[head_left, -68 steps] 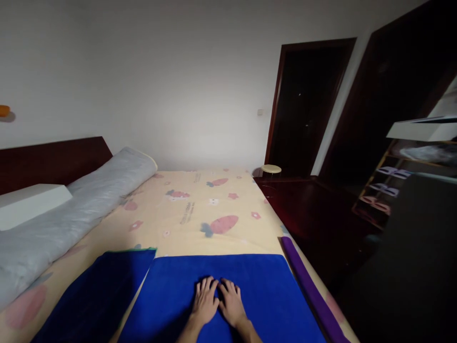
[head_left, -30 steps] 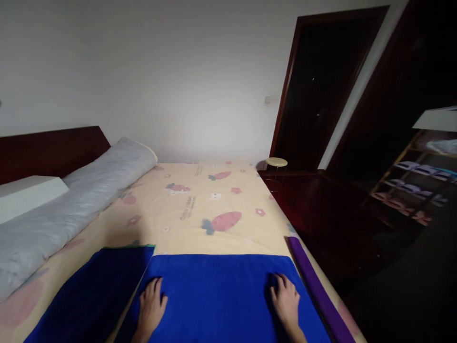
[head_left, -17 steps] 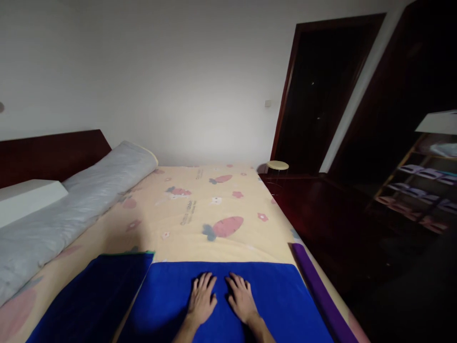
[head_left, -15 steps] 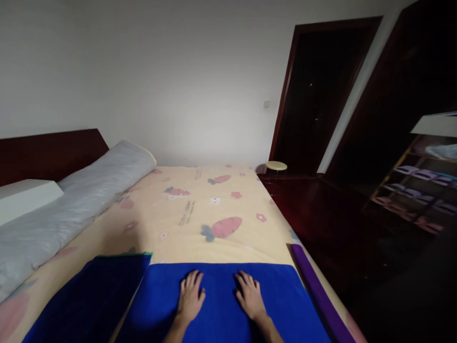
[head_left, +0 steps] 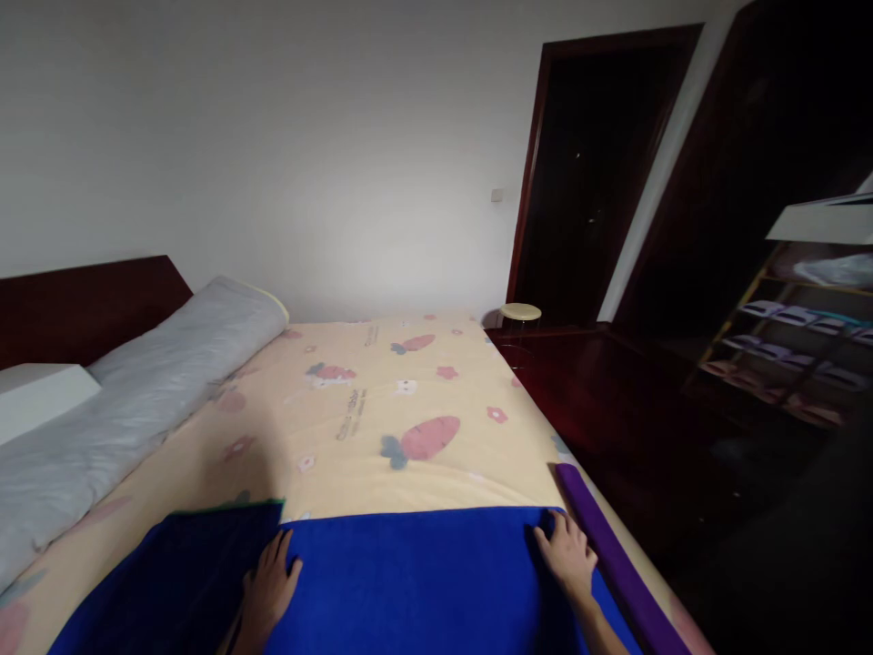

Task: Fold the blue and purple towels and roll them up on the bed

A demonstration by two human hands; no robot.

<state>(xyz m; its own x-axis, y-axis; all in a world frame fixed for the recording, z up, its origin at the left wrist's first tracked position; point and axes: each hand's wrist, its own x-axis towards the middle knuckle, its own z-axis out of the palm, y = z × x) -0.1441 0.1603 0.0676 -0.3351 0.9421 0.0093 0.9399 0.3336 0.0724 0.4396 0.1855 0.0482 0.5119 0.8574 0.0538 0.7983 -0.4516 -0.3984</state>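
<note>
A bright blue cloth [head_left: 416, 582] lies flat at the near end of the bed. My left hand [head_left: 271, 582] rests at its left edge, near the far corner, with the fingers apart. Over by the far right corner, my right hand [head_left: 569, 550] touches the cloth, its fingers spread and slightly bent. Left of the blue cloth lies a darker navy cloth [head_left: 164, 582] with a green edge. A long purple strip [head_left: 614, 555], perhaps folded or rolled fabric, runs along the right side, close to my right hand.
The bed sheet [head_left: 436, 482] is cream with carrot prints. A grey bolster-like bundle [head_left: 184, 355] and a white box [head_left: 45, 396] lie by the dark headboard [head_left: 88, 296]. Beyond the bed are a round stool [head_left: 521, 312], a dark door [head_left: 600, 182] and a shoe rack [head_left: 784, 341].
My hands have slid apart over the blue cloth, the left one to its left edge and the right one to its far right corner. The view has shifted slightly.
</note>
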